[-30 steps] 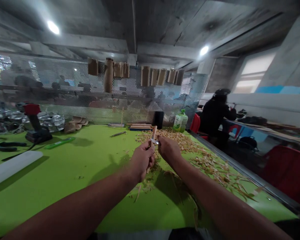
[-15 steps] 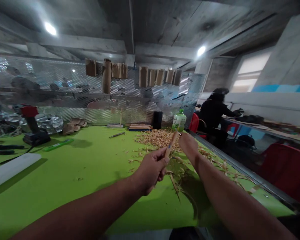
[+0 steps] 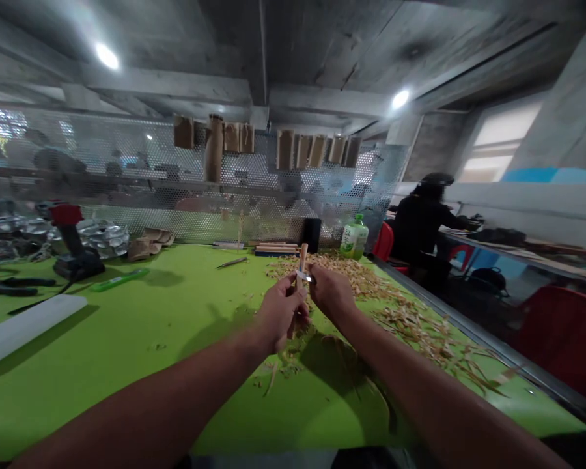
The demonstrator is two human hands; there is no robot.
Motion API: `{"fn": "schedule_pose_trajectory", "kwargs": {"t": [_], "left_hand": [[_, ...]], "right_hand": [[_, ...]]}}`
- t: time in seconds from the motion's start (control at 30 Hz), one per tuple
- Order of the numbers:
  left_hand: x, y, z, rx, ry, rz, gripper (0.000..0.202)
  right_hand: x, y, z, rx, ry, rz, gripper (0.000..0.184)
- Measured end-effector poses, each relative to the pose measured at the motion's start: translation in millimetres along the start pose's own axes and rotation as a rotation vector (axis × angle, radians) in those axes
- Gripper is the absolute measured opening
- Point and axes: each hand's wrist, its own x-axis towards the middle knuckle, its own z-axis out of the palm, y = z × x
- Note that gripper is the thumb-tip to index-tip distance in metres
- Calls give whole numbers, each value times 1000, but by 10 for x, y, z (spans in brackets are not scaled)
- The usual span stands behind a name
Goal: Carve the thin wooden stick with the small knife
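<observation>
My left hand (image 3: 279, 314) is closed around the lower part of a thin wooden strip (image 3: 303, 253), held nearly upright over the green table. A small blue mark shows on the strip. My right hand (image 3: 331, 290) is closed on a knife, whose bright blade (image 3: 305, 277) lies across the strip just above my left fingers. The knife's handle is hidden in my fist. Pale wood shavings (image 3: 395, 306) lie beneath and to the right of both hands.
At the left are a red-and-black cordless drill (image 3: 71, 241), black pliers (image 3: 17, 285), a green cutter (image 3: 121, 280) and a white bar (image 3: 32, 329). A green bottle (image 3: 354, 237) stands at the back, near wooden strips (image 3: 276, 249). A person in black (image 3: 422, 215) sits at right.
Both hands have moved left and closer to me. The strip now stands more upright, and the blade has come down along it toward my left fingers.
</observation>
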Motion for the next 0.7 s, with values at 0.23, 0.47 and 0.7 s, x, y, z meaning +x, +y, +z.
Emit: {"fn": "schedule_pose_trajectory", "kwargs": {"t": [0.23, 0.47, 0.7], "left_hand": [[-88, 31, 22, 75, -34, -39, 46], [-118, 63, 82, 37, -86, -47, 44], [-319, 84, 164, 125, -183, -165, 45]], "right_hand": [[33, 68, -31, -48, 3, 83, 31], [94, 151, -17, -48, 46, 152, 31], [269, 676, 63, 147, -17, 471, 32]]}}
